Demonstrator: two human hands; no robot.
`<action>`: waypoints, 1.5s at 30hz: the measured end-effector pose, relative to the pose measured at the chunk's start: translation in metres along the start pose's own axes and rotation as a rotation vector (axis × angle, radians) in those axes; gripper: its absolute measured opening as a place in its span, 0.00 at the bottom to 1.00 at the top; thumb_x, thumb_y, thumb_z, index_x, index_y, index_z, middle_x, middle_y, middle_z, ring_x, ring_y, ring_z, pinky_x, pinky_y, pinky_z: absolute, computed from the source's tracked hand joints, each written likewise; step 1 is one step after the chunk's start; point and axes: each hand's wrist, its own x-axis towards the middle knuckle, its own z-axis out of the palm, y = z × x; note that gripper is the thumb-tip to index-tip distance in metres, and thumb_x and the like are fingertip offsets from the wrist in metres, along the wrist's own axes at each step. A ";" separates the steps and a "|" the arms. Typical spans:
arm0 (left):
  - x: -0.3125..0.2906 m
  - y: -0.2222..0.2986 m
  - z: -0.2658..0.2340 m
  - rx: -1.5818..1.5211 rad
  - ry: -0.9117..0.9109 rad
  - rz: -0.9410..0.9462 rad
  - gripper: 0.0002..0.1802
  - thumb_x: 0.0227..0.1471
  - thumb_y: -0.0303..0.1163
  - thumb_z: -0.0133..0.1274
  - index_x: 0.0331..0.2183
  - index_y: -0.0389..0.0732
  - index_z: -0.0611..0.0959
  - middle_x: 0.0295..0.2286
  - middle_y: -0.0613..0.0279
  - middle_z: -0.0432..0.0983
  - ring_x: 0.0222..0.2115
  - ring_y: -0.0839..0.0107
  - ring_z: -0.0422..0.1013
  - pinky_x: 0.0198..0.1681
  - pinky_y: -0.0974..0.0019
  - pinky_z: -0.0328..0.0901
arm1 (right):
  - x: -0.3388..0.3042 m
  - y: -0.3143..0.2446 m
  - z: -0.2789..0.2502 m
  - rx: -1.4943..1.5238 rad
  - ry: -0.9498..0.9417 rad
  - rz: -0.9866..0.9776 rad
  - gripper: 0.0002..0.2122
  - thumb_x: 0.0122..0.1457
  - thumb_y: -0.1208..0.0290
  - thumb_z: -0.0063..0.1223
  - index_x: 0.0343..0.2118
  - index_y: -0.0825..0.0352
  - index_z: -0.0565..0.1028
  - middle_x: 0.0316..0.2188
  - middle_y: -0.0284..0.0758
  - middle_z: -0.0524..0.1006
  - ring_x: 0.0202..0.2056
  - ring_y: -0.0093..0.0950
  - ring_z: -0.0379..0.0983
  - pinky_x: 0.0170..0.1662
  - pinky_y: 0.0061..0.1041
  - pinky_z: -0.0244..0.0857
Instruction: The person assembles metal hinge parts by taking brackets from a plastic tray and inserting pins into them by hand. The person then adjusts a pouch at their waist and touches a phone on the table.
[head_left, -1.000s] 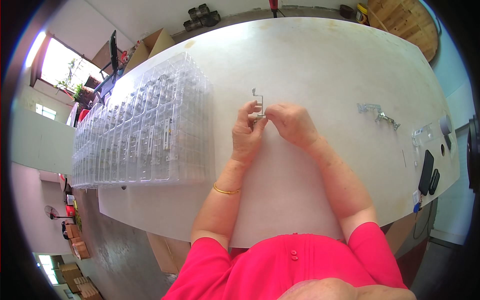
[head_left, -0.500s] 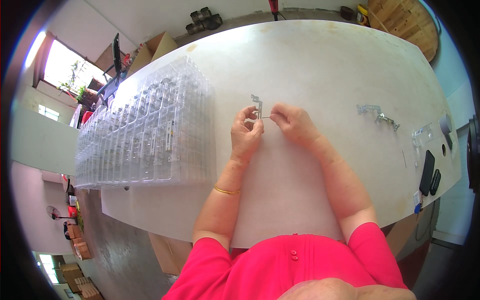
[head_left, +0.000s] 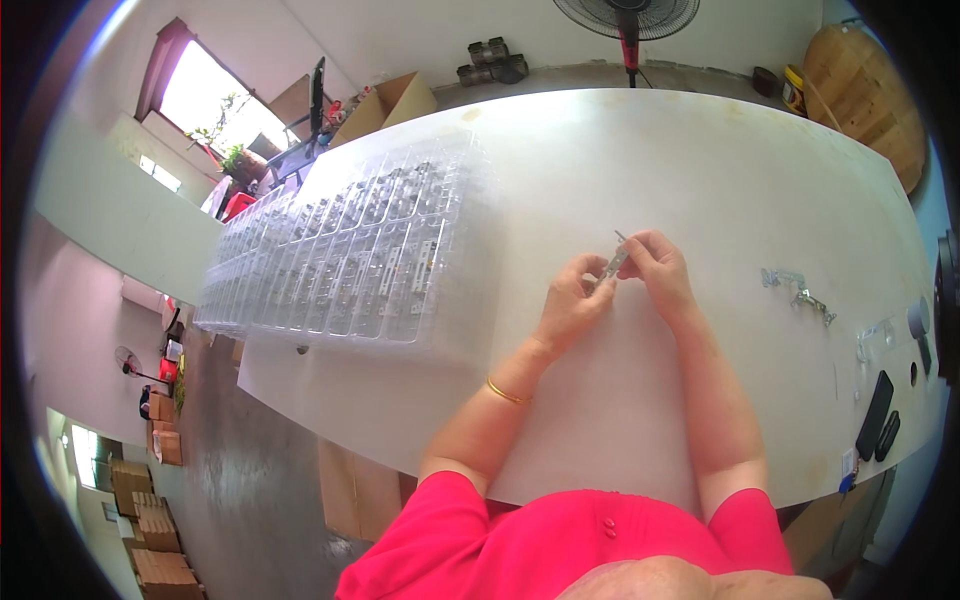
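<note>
From where I sit, I look into a pale-walled room with a dark standing fan (head_left: 660, 20) and an open cardboard box (head_left: 395, 105) beyond the far edge of the white tabletop (head_left: 620, 160). Clear plastic compartment cases (head_left: 452, 300), many of their cells filled with metal parts, stand on its left side. Near the middle, just above the surface as I judge it, a slim silvery metal bracket (head_left: 616, 262) sits aslant between the person's hands. The left hand (head_left: 577, 305), on the arm with a gold bangle (head_left: 510, 395), is clamped on its lower part between thumb and fingers. The right hand (head_left: 662, 272) has its fingertips gathered at the upper end; I cannot tell whether they are closed on the bracket or on something thinner. I expect the piece to be light and stiff, smooth enough to twist in a loose pinch, and not fragile, though its thin edges could be sharp. I would take it by the flat strip, thumb against fingers, clear of the ends. More loose metal fittings (head_left: 812, 300) lie well apart on the right, with two black oblong objects (head_left: 875, 415) nearer the edge.
</note>
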 end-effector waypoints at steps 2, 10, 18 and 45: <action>0.000 -0.006 0.004 0.437 0.105 0.210 0.12 0.55 0.28 0.58 0.41 0.34 0.78 0.33 0.60 0.75 0.29 0.73 0.76 0.30 0.69 0.70 | 0.000 0.003 0.002 -0.008 -0.011 -0.018 0.07 0.66 0.69 0.52 0.35 0.67 0.76 0.28 0.30 0.78 0.30 0.19 0.76 0.36 0.22 0.76; -0.006 0.008 -0.003 0.817 0.254 0.443 0.08 0.53 0.26 0.59 0.35 0.34 0.79 0.29 0.54 0.75 0.25 0.65 0.73 0.29 0.64 0.68 | 0.000 0.005 0.011 0.086 0.073 -0.086 0.07 0.66 0.67 0.54 0.37 0.65 0.76 0.30 0.29 0.78 0.32 0.20 0.77 0.35 0.22 0.75; -0.044 0.115 -0.035 0.633 0.279 0.345 0.09 0.52 0.28 0.61 0.34 0.31 0.84 0.29 0.59 0.78 0.28 0.73 0.75 0.33 0.69 0.70 | 0.005 0.020 0.004 0.023 0.045 -0.063 0.06 0.66 0.68 0.54 0.34 0.64 0.76 0.27 0.27 0.76 0.26 0.16 0.70 0.30 0.19 0.68; 0.113 0.160 -0.170 1.356 0.386 -0.239 0.23 0.38 0.33 0.56 0.36 0.25 0.84 0.37 0.31 0.79 0.41 0.44 0.78 0.46 0.56 0.71 | -0.003 0.014 0.007 -0.189 -0.022 -0.069 0.06 0.64 0.69 0.53 0.33 0.66 0.75 0.23 0.26 0.74 0.26 0.17 0.69 0.32 0.21 0.65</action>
